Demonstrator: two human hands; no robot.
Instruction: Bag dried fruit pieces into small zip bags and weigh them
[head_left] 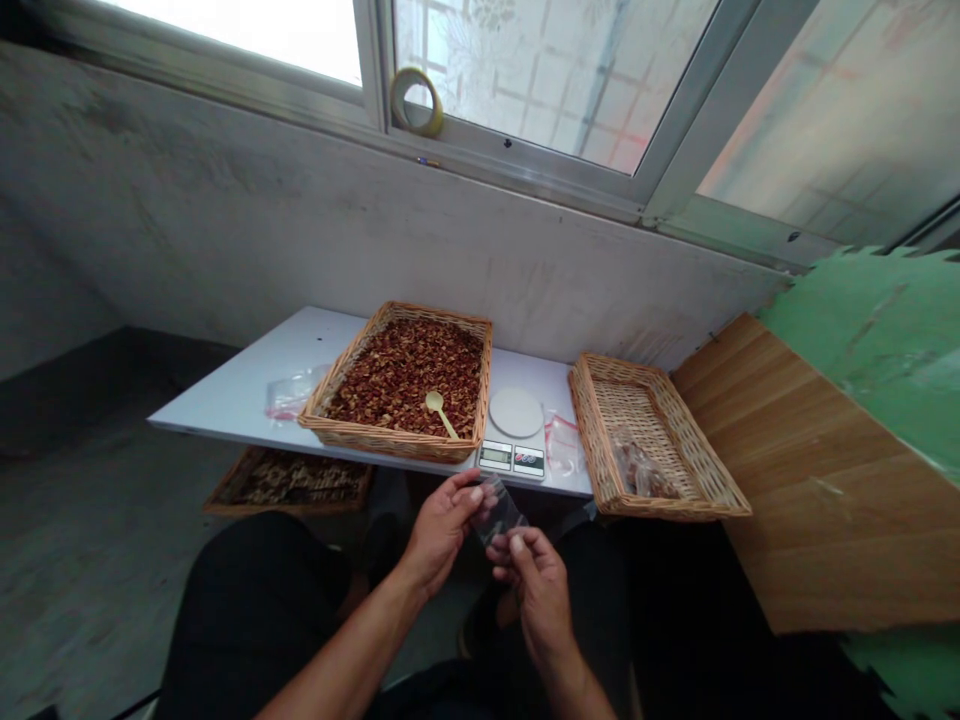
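A small clear plastic bag [495, 512] is stretched between my two hands, just in front of the table edge. My left hand [442, 525] pinches its upper left end between thumb and fingers. The lower right end is gripped by my right hand [536, 575]. Right beyond the bag sits a kitchen scale [516, 415] with a round white plate and nothing on it. To the left of the scale, a wicker basket [397, 440] holds brown nut pieces [405, 370]. On these lies a pale yellow plastic spoon [441, 412], its handle toward me.
Another wicker basket [600, 430] on the right holds filled clear bags [646, 473]. Flat plastic bags [564, 445] lie beside the scale, and more bags [289, 395] lie at the left. A lower basket [292, 480] is under the white table [225, 400]. A wooden board [817, 490] leans at the right.
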